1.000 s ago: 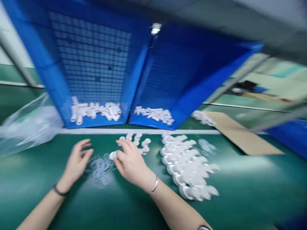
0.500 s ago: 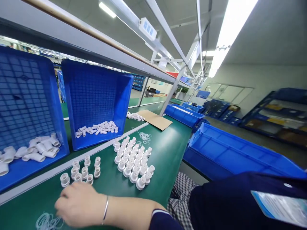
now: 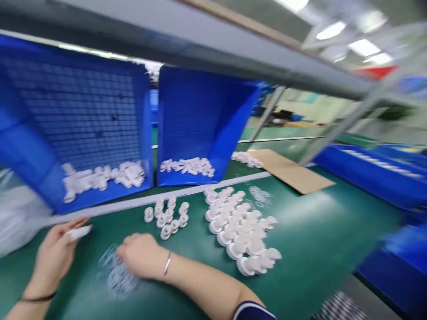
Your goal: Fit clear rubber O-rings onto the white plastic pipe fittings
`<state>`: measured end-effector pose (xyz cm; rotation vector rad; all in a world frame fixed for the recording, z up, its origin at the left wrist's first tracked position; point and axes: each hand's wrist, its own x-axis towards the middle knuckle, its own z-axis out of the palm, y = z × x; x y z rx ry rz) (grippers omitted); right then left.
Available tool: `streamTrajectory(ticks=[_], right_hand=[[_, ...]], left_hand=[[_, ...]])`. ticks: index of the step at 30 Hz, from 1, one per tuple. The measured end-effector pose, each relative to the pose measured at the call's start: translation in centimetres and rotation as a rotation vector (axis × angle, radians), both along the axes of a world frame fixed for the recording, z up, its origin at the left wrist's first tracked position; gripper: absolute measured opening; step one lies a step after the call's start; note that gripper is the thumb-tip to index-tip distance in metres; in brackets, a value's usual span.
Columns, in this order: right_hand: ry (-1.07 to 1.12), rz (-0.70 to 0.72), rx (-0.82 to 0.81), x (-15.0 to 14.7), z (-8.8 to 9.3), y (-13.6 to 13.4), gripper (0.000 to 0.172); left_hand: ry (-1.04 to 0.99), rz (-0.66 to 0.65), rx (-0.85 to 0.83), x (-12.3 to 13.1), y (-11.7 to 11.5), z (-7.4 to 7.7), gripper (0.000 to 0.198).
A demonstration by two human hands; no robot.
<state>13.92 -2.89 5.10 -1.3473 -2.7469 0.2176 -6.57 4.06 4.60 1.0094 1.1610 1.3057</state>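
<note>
My left hand (image 3: 55, 253) is raised at the lower left with its fingers closed on a white plastic fitting (image 3: 78, 232). My right hand (image 3: 142, 260) lies knuckles-up on the green table (image 3: 316, 235), its fingers curled down onto a heap of clear rubber rings (image 3: 115, 275); whether it holds one is hidden. Just beyond it stands a small group of white fittings (image 3: 167, 215). A larger cluster of white fittings (image 3: 240, 233) stands to the right. The picture is blurred by motion.
Two tilted blue bins lean at the back, the left bin (image 3: 76, 120) and the right bin (image 3: 200, 120), each with white parts at the bottom. A cardboard sheet (image 3: 290, 171) lies at the right rear, blue trays (image 3: 373, 178) further right, a clear plastic bag (image 3: 13, 222) at far left.
The view has swung back left from the aisle to the table. My left hand has come back into view holding a white fitting. My right hand stays on the rings.
</note>
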Motion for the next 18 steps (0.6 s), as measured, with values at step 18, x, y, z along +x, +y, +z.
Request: streamTrajectory(ticks=[18], right_hand=[[0.438, -0.005, -0.045, 1.4, -1.4, 1.1, 0.023]], left_hand=[[0.165, -0.313, -0.056, 2.6, -6.6, -1.4, 0.047]])
